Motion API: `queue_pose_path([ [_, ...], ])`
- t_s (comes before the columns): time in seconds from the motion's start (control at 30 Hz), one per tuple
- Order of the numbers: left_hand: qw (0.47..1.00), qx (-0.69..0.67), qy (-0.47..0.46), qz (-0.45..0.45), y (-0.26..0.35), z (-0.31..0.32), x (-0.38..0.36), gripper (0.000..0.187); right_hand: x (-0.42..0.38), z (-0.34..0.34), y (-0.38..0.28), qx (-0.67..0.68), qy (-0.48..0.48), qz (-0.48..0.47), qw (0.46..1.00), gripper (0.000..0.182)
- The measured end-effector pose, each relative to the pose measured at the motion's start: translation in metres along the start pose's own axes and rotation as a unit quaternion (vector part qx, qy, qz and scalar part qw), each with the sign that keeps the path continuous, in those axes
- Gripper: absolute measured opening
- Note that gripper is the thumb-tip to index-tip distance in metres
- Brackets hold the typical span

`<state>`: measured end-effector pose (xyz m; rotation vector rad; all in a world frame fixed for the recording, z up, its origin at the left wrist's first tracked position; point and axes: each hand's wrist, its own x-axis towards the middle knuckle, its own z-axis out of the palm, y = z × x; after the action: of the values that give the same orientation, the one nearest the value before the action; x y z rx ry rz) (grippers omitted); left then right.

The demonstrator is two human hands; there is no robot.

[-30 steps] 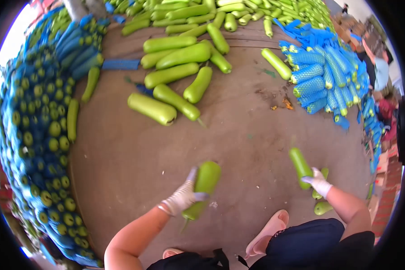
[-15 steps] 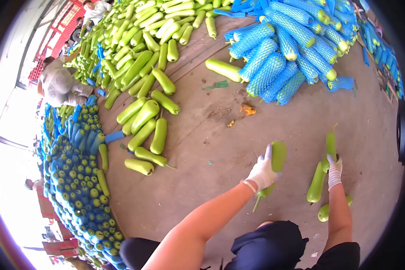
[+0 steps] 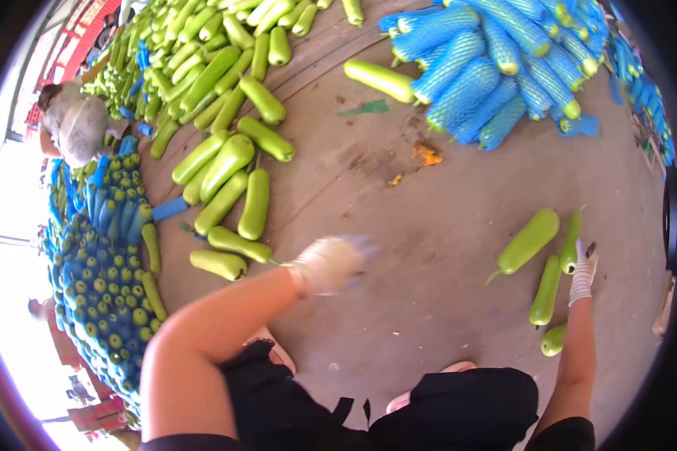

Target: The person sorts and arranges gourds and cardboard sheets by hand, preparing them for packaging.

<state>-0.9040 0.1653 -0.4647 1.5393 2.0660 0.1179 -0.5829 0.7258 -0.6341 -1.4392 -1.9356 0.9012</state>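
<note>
- So, the step in hand looks like setting out gourds on the floor (image 3: 429, 319) at your right; that's my read.
- Your right hand (image 3: 584, 272) is at the lower end of the slim gourd (image 3: 572, 239), fingers stretched alongside; can't tell if it's pinching or only touching.
- Broad gourd (image 3: 530, 240) lies just left of that, apart from both hands. Long gourd (image 3: 546, 292) sits nearer you; lower gourd (image 3: 553, 340) is partly behind your forearm (image 3: 575, 349).
- Your left hand (image 3: 329, 264) is blurred, finger spread unclear, no gourd visible in it. It's by the stem of the near gourd (image 3: 239, 244); contact unclear.
- Next move, I'd judge: left needs a full wrap round a gourd's body, not the stem; right needs a clean release.
</note>
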Motion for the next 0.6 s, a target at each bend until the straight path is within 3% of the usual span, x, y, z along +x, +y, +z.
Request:
queue_pose_path([
  [0.03, 0.999, 0.0, -0.016, -0.035, -0.028, -0.001, -0.042, 0.054, -0.007, 0.005, -0.027, -0.003, -0.006, -0.007, 1.0, 0.07],
  [0.1, 0.993, 0.037, -0.045, -0.106, -0.083, 0.003, -0.123, 0.055, -0.049, 0.024, -0.129, 0.013, -0.117, -0.133, 0.984, 0.071],
  [0.2, 0.96, 0.164, -0.073, -0.216, -0.145, 0.022, -0.223, 0.066, -0.149, 0.063, -0.267, -0.125, -0.299, -0.216, 0.921, 0.064],
  [0.23, 0.962, 0.159, -0.062, -0.212, -0.159, 0.029, -0.244, 0.066, -0.178, 0.08, -0.296, -0.2, -0.328, -0.325, 0.864, 0.058],
  [0.3, 0.935, 0.225, -0.111, -0.252, -0.183, 0.045, -0.276, 0.084, -0.243, 0.116, -0.359, -0.265, -0.441, -0.459, 0.725, 0.054],
  [0.4, 0.962, 0.163, -0.054, -0.214, -0.217, 0.062, -0.296, 0.093, -0.331, 0.187, -0.423, -0.318, -0.561, -0.546, 0.535, 0.052],
  [0.53, 0.975, 0.121, 0.025, -0.184, -0.239, 0.088, -0.315, 0.088, -0.433, 0.287, -0.468, -0.329, -0.549, -0.625, 0.447, 0.052],
  [0.6, 0.977, 0.064, 0.114, -0.171, -0.248, 0.124, -0.325, 0.085, -0.466, 0.345, -0.474, -0.332, -0.478, -0.704, 0.408, 0.053],
])
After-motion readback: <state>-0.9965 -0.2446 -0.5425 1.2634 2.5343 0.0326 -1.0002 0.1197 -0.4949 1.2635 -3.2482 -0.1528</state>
